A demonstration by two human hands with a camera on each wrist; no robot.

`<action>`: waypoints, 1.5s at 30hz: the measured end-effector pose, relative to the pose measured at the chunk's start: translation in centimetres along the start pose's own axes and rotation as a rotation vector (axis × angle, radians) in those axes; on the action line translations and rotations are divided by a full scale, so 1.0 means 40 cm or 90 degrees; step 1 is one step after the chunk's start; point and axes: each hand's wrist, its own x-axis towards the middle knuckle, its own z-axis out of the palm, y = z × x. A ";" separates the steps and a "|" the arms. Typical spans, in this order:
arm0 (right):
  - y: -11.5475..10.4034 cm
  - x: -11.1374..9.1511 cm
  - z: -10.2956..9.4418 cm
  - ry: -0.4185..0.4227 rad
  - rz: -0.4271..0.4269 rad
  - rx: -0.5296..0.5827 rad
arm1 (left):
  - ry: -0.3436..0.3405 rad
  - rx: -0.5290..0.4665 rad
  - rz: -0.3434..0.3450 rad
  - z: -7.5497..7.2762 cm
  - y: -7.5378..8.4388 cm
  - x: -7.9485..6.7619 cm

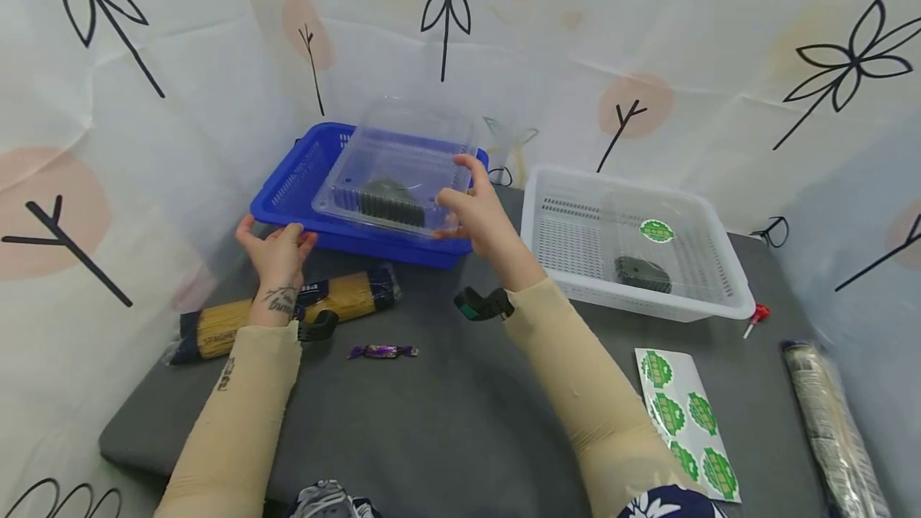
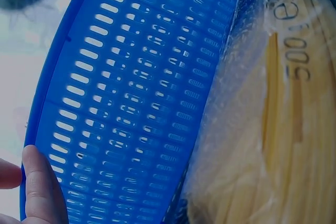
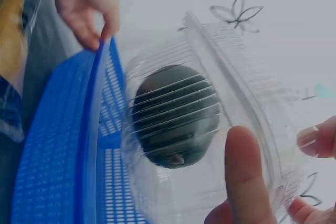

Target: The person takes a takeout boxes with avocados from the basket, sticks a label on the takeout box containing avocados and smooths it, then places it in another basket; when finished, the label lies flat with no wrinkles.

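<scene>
My right hand (image 1: 484, 218) grips the right side of a clear plastic clamshell box (image 1: 413, 150). A dark green oval fruit (image 3: 176, 116), like an avocado, lies inside the box. The box is tilted over the blue basket (image 1: 302, 142), its lower side near the front rim; whether it touches the basket I cannot tell. At the basket's front left corner, my left hand (image 1: 277, 258) pinches the rim between thumb and fingers. Just below that hand lies a bag of spaghetti (image 2: 304, 129), partly hidden by the wrist.
To the right, a white basket (image 1: 568, 286) holds another clear box with a green sticker (image 1: 657, 231) and a dark green item (image 1: 643, 274). Nearby are a wrapped candy (image 1: 383, 351), a sticker sheet (image 1: 687, 422), a small red-handled tool (image 1: 759, 314) and a long plastic-wrapped pack (image 1: 827, 414).
</scene>
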 end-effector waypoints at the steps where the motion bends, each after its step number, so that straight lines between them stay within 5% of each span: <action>1: 0.000 -0.019 -0.006 -0.003 -0.001 0.001 | -0.004 0.001 0.002 -0.008 -0.006 0.012; 10: 0.031 -0.203 -0.049 -0.038 -0.007 -0.011 | -0.029 -0.002 0.045 -0.092 -0.078 0.149; 26: 0.155 -0.463 -0.129 -0.082 -0.036 -0.012 | -0.009 -0.020 0.012 -0.096 -0.026 0.140; 34: 0.235 -0.528 -0.167 -0.055 -0.004 -0.001 | -0.013 -0.010 0.017 -0.121 -0.020 0.163; 45: 0.300 -0.534 -0.200 0.003 0.067 -0.005 | -0.009 0.009 0.007 -0.148 -0.020 0.183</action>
